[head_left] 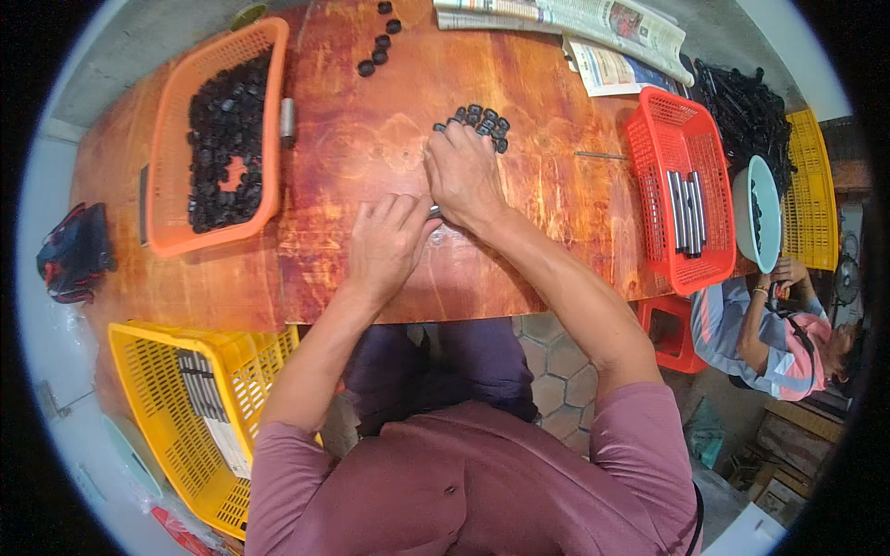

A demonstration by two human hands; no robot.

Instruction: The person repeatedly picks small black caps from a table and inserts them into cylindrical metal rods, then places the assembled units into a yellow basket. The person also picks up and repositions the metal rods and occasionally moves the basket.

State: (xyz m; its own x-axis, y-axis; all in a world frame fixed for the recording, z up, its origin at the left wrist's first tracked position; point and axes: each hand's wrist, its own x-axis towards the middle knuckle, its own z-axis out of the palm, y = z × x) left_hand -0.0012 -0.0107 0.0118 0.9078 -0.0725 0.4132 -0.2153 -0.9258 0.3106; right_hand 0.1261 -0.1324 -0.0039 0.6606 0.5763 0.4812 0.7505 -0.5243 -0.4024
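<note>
My left hand [387, 243] is closed around a short metal tube, whose shiny end [435, 212] pokes out by the thumb and forefinger, just under my right wrist. The rest of the tube is hidden by the fingers. My right hand [464, 174] lies further out, its fingers bent down and held together at the near edge of a cluster of small black plastic caps [487, 120]. Its fingertips touch or cover some of them; whether one is pinched there cannot be seen.
An orange basket [271, 139] of black caps stands left, a metal cylinder [287, 119] beside it. At right, a red basket [656, 222] holds metal tubes [686, 213]. More black caps [381, 44] and newspapers [593, 23] lie at the far side. A co-worker [788, 343] sits right.
</note>
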